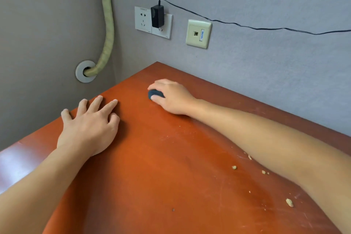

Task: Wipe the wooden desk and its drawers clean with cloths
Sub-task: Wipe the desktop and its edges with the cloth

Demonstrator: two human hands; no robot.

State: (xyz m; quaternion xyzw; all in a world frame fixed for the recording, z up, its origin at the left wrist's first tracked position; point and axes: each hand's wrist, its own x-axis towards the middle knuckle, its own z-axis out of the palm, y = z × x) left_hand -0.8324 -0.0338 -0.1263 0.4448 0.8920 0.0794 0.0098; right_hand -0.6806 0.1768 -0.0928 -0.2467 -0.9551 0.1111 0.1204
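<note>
The reddish-brown wooden desk [180,157] fills the lower part of the head view, its far corner near the wall. My right hand [171,97] lies near that far corner, fingers curled over a small dark blue-grey wad, apparently a cloth [154,94], held against the desktop. My left hand [89,125] rests flat on the desk near its left edge, fingers spread and holding nothing. Pale crumbs [289,202] and fine specks are scattered on the right side of the desktop. No drawers are in view.
Grey walls meet at a corner behind the desk. A beige wrapped pipe [108,30] enters a wall hole on the left. Wall sockets [143,20] hold a black adapter [157,16] whose cable [247,26] runs right; a beige data outlet [198,34] sits beside them.
</note>
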